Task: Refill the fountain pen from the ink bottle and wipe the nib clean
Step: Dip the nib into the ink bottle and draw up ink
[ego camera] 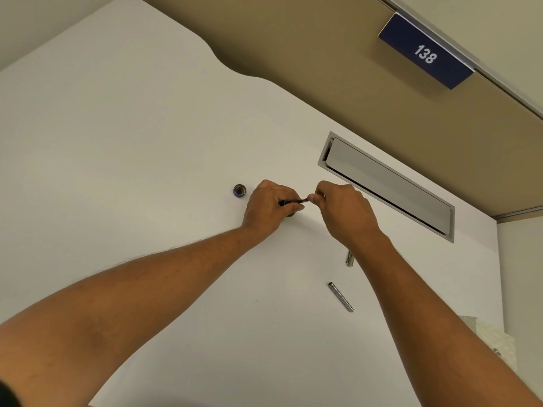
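Two bare forearms reach from the lower corners over a smooth, matte white desk (132, 142) whose far edge runs in a soft wave. Farthest left among the small things lies a round cap (239, 190), dark with a violet sheen, resting on the desk just beside the left hand (266, 205) but apart from it. That hand's grip is curled closed around the thin dark pen section (291, 201), which lies nearly level and sticks out to the right; under the hand a sliver of something dark and rounded shows, probably the ink bottle (291, 214), mostly hidden. The right hand (343, 211) meets the pen's pale end, its grip pinched tight on that end between thumb and fingertips. Nearer the person, a slim, shiny metal tube (340, 296) lies slanted on the desk, well apart from both hands, and a second short metal piece (349, 258) peeks out from beside the right wrist. Behind the right hand a long rectangular brushed-metal flap (388, 183) is set flush into the desk. At the right edge sits a crumpled pale tissue (493, 336). Above, a dark blue plate (424, 52) reads 138.
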`<state>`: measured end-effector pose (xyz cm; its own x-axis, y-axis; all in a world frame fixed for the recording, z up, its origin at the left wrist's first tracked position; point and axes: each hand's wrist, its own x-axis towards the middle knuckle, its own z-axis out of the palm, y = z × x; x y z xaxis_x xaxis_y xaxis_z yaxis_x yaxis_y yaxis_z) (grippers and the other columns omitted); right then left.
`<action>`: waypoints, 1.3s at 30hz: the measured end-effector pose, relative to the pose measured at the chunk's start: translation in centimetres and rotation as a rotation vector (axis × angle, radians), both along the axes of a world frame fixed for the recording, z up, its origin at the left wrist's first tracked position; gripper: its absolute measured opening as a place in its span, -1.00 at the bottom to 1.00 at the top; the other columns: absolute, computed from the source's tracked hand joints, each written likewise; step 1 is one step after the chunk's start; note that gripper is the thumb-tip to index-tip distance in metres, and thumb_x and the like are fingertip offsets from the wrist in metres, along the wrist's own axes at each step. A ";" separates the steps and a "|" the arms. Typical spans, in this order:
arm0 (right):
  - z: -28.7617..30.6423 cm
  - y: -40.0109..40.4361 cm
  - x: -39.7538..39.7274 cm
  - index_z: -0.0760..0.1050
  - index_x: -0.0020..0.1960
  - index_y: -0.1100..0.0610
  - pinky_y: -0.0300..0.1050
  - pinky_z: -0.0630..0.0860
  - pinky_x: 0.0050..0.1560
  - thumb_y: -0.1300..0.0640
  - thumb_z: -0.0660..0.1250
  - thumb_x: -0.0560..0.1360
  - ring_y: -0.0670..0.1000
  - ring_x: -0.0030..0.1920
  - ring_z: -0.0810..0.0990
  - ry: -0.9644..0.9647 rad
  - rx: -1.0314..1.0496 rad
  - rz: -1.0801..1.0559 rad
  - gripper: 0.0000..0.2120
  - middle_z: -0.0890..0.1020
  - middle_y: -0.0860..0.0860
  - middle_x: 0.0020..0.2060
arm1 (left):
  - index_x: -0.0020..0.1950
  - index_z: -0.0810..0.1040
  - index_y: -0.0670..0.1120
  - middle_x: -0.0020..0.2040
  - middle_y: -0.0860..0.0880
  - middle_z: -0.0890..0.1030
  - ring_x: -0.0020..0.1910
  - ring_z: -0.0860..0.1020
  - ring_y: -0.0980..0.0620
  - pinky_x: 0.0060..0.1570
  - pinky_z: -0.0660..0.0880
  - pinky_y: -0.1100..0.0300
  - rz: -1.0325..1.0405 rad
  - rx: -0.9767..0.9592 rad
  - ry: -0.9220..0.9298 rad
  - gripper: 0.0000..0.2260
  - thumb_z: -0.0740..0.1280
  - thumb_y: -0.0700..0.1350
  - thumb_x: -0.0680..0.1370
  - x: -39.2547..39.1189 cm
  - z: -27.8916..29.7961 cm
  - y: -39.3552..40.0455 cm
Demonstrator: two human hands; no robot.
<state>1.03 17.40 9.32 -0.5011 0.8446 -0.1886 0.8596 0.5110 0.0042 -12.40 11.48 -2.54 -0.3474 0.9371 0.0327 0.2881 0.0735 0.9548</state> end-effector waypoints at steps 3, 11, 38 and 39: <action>-0.4 -0.2 -0.2 0.44 -0.11 0.12 -0.05 0.33 -0.26 -0.10 0.11 0.73 0.15 -0.27 0.49 0.006 -0.014 -0.038 -0.62 0.53 0.06 -0.27 | -0.07 0.78 -0.01 -0.11 0.14 0.76 0.12 0.49 0.02 0.07 0.46 0.17 -0.002 -0.026 0.004 -0.92 0.52 -0.03 0.52 0.1 -0.3 0.0; -0.6 -0.2 -0.2 0.46 -0.14 0.13 -0.04 0.35 -0.25 -0.16 0.10 0.72 0.16 -0.26 0.52 0.058 -0.017 -0.084 -0.57 0.55 0.07 -0.28 | -0.07 0.78 -0.10 -0.12 0.00 0.78 0.02 0.51 0.08 0.06 0.44 0.23 0.003 0.014 -0.008 -0.89 0.52 -0.07 0.52 0.1 0.2 -0.1; 0.1 -7.0 3.3 0.40 0.39 0.00 0.03 0.58 -0.03 -0.27 0.07 0.68 0.10 -0.05 0.64 0.435 -0.013 -0.284 -0.54 0.65 -0.03 -0.14 | 0.06 0.78 -0.02 0.02 0.04 0.69 0.14 0.55 0.05 0.02 0.51 0.21 0.125 -0.072 -0.107 -0.77 0.58 0.04 0.47 0.6 2.0 0.5; 0.2 -7.8 3.8 0.42 0.38 0.00 0.01 0.57 -0.03 -0.24 0.09 0.69 0.07 -0.08 0.63 0.476 -0.021 -0.306 -0.57 0.62 -0.07 -0.17 | 0.05 0.78 -0.02 0.01 0.05 0.72 0.11 0.60 0.09 0.03 0.55 0.20 0.146 -0.070 -0.153 -0.78 0.58 0.04 0.47 0.5 2.5 0.4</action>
